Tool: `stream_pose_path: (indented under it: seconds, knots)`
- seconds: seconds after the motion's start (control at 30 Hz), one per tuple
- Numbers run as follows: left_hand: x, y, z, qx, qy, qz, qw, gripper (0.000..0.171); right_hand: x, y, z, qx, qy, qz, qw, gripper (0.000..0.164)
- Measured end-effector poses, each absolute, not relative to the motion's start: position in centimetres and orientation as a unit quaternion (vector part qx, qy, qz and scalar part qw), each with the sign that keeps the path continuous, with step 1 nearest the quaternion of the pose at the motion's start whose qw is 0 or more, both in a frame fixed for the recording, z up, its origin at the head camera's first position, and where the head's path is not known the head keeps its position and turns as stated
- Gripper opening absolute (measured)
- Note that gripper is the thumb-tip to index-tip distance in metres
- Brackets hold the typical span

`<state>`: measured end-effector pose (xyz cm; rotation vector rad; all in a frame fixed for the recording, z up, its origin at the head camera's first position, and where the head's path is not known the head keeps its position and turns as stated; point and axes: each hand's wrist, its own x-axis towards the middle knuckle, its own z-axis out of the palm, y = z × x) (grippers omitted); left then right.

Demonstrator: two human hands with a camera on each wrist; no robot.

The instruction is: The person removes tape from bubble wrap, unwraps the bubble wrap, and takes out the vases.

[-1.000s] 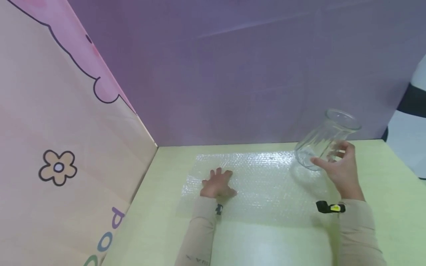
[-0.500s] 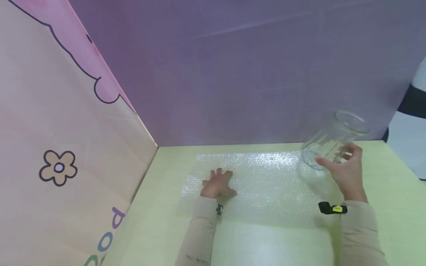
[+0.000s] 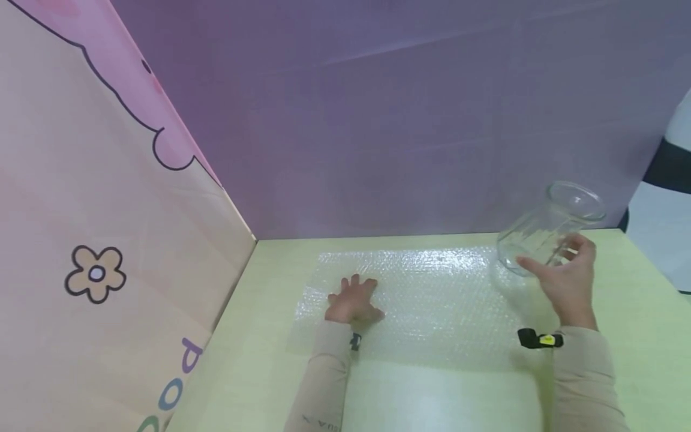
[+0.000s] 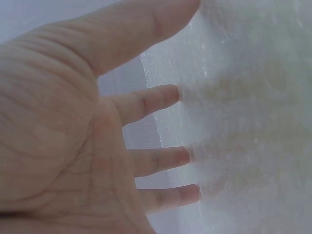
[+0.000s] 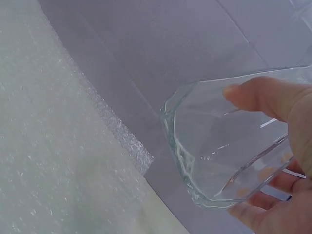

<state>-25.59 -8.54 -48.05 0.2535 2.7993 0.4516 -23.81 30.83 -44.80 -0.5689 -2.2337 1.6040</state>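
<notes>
A clear glass vase [image 3: 531,234] with a wide rim and a faceted base leans to the right over the right end of a bubble wrap sheet [image 3: 432,312]. My right hand [image 3: 569,282] grips it near the base, the thumb on one side and fingers round the other. In the right wrist view the vase's base [image 5: 180,161] points toward the bubble wrap's edge. My left hand [image 3: 353,300] lies spread on the left part of the sheet. The left wrist view has its fingertips [image 4: 183,155] touching the bubble wrap [image 4: 253,122].
The pale yellow table [image 3: 243,372] extends around the sheet. A purple backdrop [image 3: 378,138] rises behind its far edge. At the left stands a panel [image 3: 162,240] printed with a flower and letters. A white and black panel [image 3: 666,216] is at the right.
My right hand has shifted slightly to the right with the vase, which tilts a little further over. The left hand has stayed in place on the bubble wrap.
</notes>
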Motion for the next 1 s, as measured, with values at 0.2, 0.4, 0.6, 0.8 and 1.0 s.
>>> stream_pose_path:
  seconds: [0.2, 0.4, 0.6, 0.8, 1.0]
  knots:
    - [-25.7, -8.5, -47.9, 0.089, 0.973, 0.155, 0.143, 0.083, -23.9, 31.5, -44.8, -0.212, -0.783, 0.562, 0.165, 0.106]
    - [-25.9, -8.6, -47.9, 0.086, 0.973, 0.158, 0.144, 0.084, -23.8, 31.9, -44.6, -0.231, -0.776, 0.565, 0.157, 0.107]
    - [-25.9, -8.5, -48.0, 0.087, 0.973, 0.155, 0.144, 0.084, -23.7, 32.1, -44.8, -0.238, -0.772, 0.565, 0.165, 0.108]
    - [-25.9, -8.4, -47.9, 0.085, 0.974, 0.157, 0.141, 0.082, -23.7, 32.3, -44.8, -0.248, -0.771, 0.561, 0.169, 0.108]
    - [-25.7, -8.4, -48.2, 0.085, 0.973, 0.159, 0.144, 0.083, -23.5, 32.6, -45.1, -0.257, -0.770, 0.560, 0.162, 0.108]
